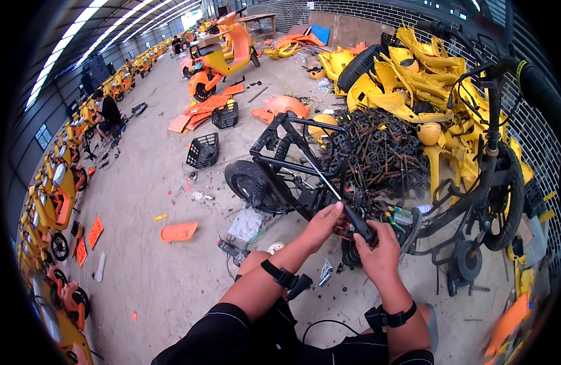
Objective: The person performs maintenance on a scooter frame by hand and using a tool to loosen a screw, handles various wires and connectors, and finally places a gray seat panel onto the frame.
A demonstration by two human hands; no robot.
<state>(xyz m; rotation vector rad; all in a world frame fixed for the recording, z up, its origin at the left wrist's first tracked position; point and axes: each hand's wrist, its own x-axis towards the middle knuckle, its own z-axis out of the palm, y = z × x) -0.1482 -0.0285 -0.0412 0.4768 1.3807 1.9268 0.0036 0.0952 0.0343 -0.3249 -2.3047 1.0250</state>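
Note:
In front of me my left hand (pixel 326 226) and my right hand (pixel 379 252) are both closed on a long screwdriver. Its thick black handle (pixel 356 220) lies between them, and its thin silver shaft (pixel 330 184) slants up and to the left across the scooter frame. My left thumb and fingers pinch the handle near the shaft, while my right fingers grip its near end. The stripped black scooter frame (pixel 283 193) stands just beyond my hands, with its wheel (pixel 252 184) to the left. What lies directly beneath my fingers is partly hidden.
Dark metal parts (pixel 387 149) and yellow body panels (pixel 414 79) are heaped beyond the frame. A fork with handlebars (pixel 492 140) stands right. A power tool (pixel 233 250) lies by my left knee, with loose bolts (pixel 325 272) nearby. Someone (pixel 107 114) sits far left beside parked scooters.

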